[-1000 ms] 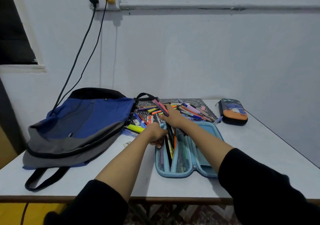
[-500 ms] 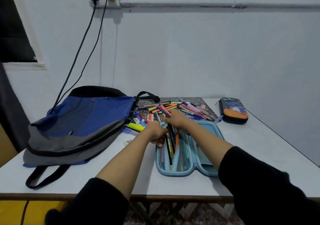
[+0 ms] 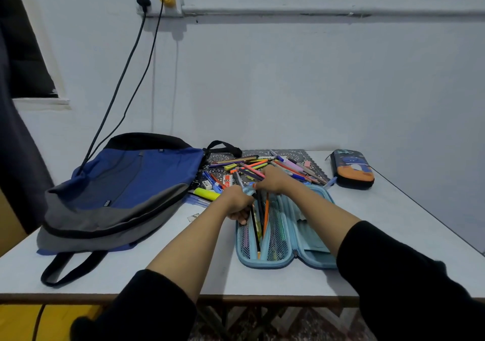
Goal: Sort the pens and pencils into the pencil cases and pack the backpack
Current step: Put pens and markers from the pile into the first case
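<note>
An open light-blue pencil case [image 3: 309,258] lies in front of me on the white table, with several pencils standing in its mesh pocket. My left hand [image 3: 236,201] grips the case's far left edge. My right hand [image 3: 273,180] holds a bunch of pens and pencils [image 3: 261,206] whose lower ends reach into the case. Behind the hands a pile of loose pens and pencils [image 3: 278,166] lies on a patterned mat. A blue and grey backpack [image 3: 123,191] lies flat at the left. A second, dark pencil case [image 3: 353,168] with an orange print sits zipped at the back right.
A yellow highlighter [image 3: 207,193], erasers and small boxes [image 3: 227,180] lie between backpack and pile. Two black cables [image 3: 126,78] hang from a wall socket down behind the backpack. The table's right edge [image 3: 430,214] runs close to the wall. A dark curtain hangs at the far left.
My right hand has come down from the pile with the bunch of pens, lowering their ends into the blue case. My left hand has stayed on the case's edge.
</note>
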